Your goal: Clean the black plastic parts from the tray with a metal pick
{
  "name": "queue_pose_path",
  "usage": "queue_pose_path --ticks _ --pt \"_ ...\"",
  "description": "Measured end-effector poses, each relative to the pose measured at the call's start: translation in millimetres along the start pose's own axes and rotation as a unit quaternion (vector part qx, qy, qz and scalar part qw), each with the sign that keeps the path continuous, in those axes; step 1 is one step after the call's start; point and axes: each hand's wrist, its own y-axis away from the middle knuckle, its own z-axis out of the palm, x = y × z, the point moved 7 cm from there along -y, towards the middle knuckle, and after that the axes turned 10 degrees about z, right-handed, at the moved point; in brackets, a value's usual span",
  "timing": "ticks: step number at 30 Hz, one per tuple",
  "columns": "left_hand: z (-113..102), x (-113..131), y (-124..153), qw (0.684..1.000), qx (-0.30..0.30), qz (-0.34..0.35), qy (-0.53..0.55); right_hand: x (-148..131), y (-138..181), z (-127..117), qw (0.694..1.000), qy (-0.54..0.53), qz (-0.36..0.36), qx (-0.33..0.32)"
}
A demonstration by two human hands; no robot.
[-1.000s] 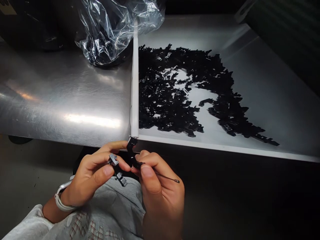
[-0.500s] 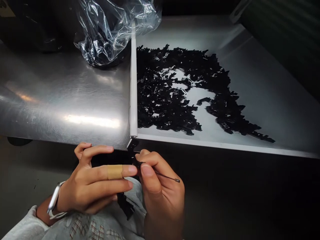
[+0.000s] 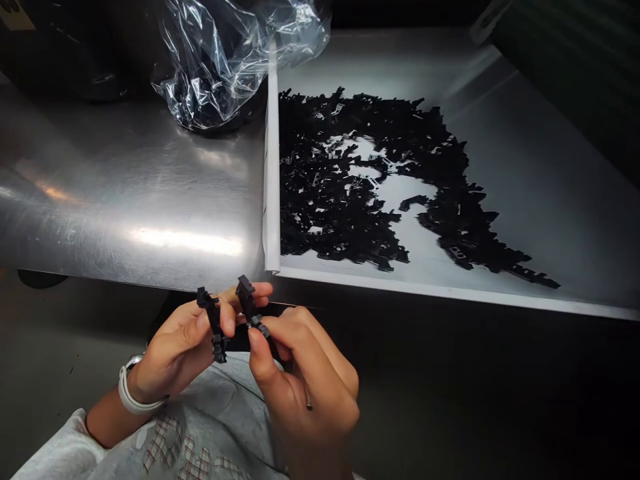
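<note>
My left hand point(image 3: 185, 340) pinches a small black plastic part point(image 3: 216, 333) between thumb and fingers, the part standing roughly upright. Close beside it, my right hand point(image 3: 305, 373) grips a second black plastic part point(image 3: 246, 297) by its lower end, between thumb and index finger. A thin metal rod point(image 3: 309, 400) pokes out below the curled fingers of my right hand; the rest of it is hidden. Both hands are in front of the table edge, above my lap.
A white-rimmed tray point(image 3: 450, 293) on the right holds a wide pile of similar black parts point(image 3: 340, 220). A clear plastic bag point(image 3: 215, 73) with dark contents rests at the back of the shiny metal table point(image 3: 125, 180). A pale divider point(image 3: 271, 180) runs along the tray's left side.
My left hand has turned from outstretched fingers to a pinch, bringing its black part up into sight. My right hand has turned, now showing a black part at its fingertips; the rod points downward.
</note>
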Motion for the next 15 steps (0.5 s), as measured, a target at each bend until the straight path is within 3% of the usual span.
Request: queue_pose_path --ticks 5,15 --pt "4.6 0.4 -3.0 1.000 -0.014 -0.009 0.008 -9.0 1.6 1.5 0.995 0.087 -0.036 0.014" --pt "-1.5 -2.5 -4.9 1.000 0.000 -0.014 -0.015 -1.1 1.4 5.1 0.997 0.064 -0.030 0.002"
